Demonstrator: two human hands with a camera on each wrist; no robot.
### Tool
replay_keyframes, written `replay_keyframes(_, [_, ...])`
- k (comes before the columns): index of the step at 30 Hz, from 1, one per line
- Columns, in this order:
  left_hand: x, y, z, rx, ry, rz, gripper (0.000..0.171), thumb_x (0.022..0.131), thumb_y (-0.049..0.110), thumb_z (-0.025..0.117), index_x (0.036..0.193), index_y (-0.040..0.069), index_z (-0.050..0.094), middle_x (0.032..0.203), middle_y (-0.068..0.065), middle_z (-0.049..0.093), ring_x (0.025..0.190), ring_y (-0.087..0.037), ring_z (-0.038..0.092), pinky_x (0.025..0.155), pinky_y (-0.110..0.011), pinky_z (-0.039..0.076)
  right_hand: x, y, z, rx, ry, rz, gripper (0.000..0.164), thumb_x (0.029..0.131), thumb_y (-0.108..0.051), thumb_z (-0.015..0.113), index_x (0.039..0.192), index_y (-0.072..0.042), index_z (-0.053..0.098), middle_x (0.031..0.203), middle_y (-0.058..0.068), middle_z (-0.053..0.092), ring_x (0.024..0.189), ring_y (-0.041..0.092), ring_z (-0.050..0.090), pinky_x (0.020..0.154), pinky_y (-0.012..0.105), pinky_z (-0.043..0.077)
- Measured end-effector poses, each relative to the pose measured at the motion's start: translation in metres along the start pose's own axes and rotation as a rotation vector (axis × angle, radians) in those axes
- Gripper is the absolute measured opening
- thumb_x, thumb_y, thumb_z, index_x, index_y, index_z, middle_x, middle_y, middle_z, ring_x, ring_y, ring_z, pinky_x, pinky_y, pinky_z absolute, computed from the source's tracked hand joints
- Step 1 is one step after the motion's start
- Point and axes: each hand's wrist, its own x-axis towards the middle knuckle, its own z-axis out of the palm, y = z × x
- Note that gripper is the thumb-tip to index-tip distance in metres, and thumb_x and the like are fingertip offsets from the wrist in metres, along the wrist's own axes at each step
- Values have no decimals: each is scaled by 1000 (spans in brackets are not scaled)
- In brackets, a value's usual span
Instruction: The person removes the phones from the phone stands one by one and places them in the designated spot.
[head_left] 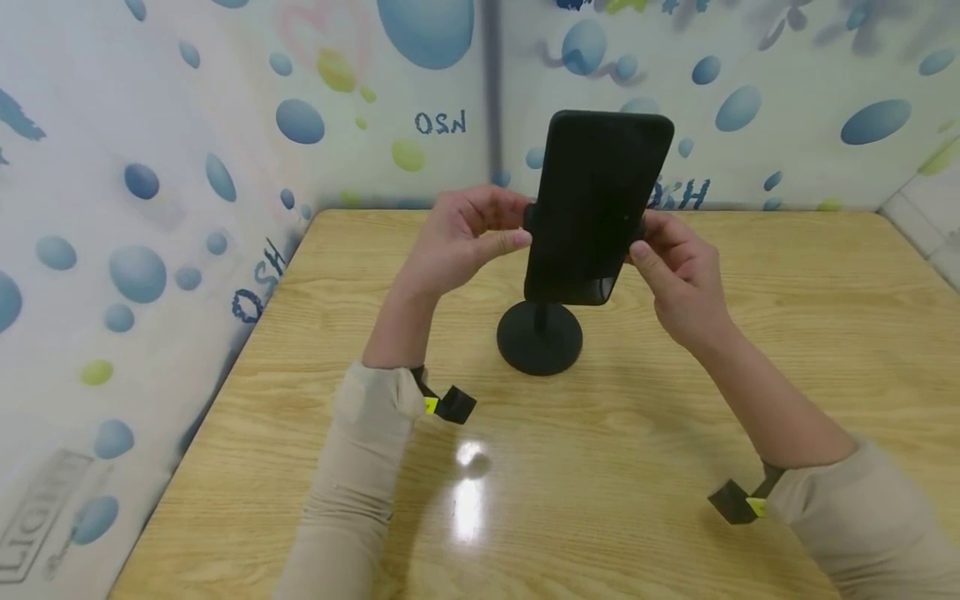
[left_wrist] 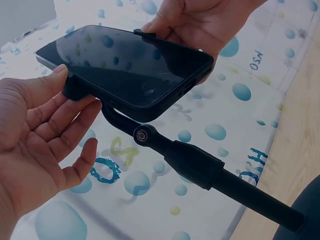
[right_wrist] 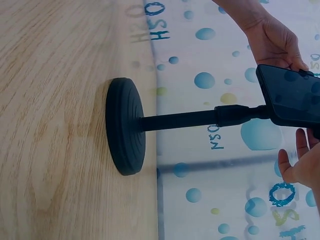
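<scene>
A black smartphone (head_left: 600,200) sits upright and slightly tilted in the holder of a black phone stand (head_left: 540,340), its dark screen towards me. On the phone's left side, my left hand (head_left: 465,237) pinches the holder's clamp (left_wrist: 75,89) between thumb and fingers. My right hand (head_left: 688,279) does likewise at the opposite side, thumb in front and fingers behind. The stand's pole (right_wrist: 180,120) rises from a round base (right_wrist: 125,127) resting on the table. A jointed neck (left_wrist: 142,135) links pole and holder. The phone hides most of the holder in the head view.
The wooden table (head_left: 637,500) meets a wall (head_left: 360,158) printed with blue and green drops at its back and left. A black wrist camera (head_left: 456,405) is strapped at the left sleeve, another black camera (head_left: 733,502) at the right.
</scene>
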Motion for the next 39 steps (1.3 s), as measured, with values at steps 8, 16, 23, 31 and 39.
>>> replay_keyframes(8, [0,-4,1,-28,6,3,22,79,-11,61,100,-15,58,88,-8,66,78,-21,60,75,-34,49,-1,3,0,5,12,-15,19,91,-6,51,109,-4,59,97,2,60,87,14,58,80,21,47])
replay_keyframes(16, [-1,-6,2,-58,-2,12,23,79,-12,60,101,-16,57,91,-11,65,79,-22,60,76,-35,49,-1,5,0,21,3,-28,19,91,-9,52,108,-6,59,96,1,60,86,13,59,79,21,48])
replay_keyframes(23, [-1,-7,2,-93,-7,12,23,80,-12,58,103,-16,55,91,-6,65,79,-21,60,76,-34,49,-1,5,-1,37,10,-12,19,91,-8,52,108,-6,59,97,2,60,86,14,58,79,22,48])
replay_keyframes(31, [0,-14,8,-154,33,30,19,80,-11,56,99,-15,53,86,-2,62,76,-21,56,77,-34,47,0,5,-1,60,27,0,18,90,-3,51,106,-6,60,95,2,61,85,14,59,79,21,47])
replay_keyframes(39, [1,-16,14,-175,83,0,17,80,-9,54,97,-13,53,85,-3,58,80,-22,52,77,-34,47,1,1,0,86,71,-7,23,87,6,47,99,-4,64,89,3,63,78,14,57,77,21,48])
